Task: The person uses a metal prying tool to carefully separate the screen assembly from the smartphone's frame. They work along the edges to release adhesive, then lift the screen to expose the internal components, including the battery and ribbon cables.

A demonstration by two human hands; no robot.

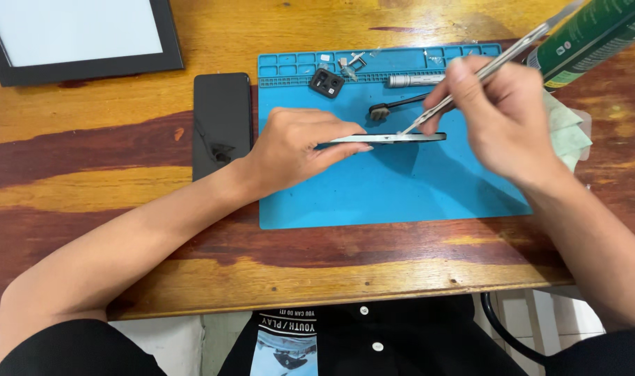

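Note:
My left hand (296, 146) holds a thin phone body (401, 138) on its edge above the blue work mat (401, 195), thumb and fingers pinching its left end. My right hand (502, 115) grips long metal tweezers (484, 69), whose tip touches the top edge of the phone near its middle. Behind the phone on the mat lie a small black brush (394, 106), a grey pen-like tool (411, 81) and a black camera module (326, 82).
A black phone panel (222, 122) lies on the wooden table left of the mat. A black-framed white board (81, 35) sits at the back left. A green can (596, 35) and a pale cloth (568, 132) are at the right. Small parts fill the mat's top compartments.

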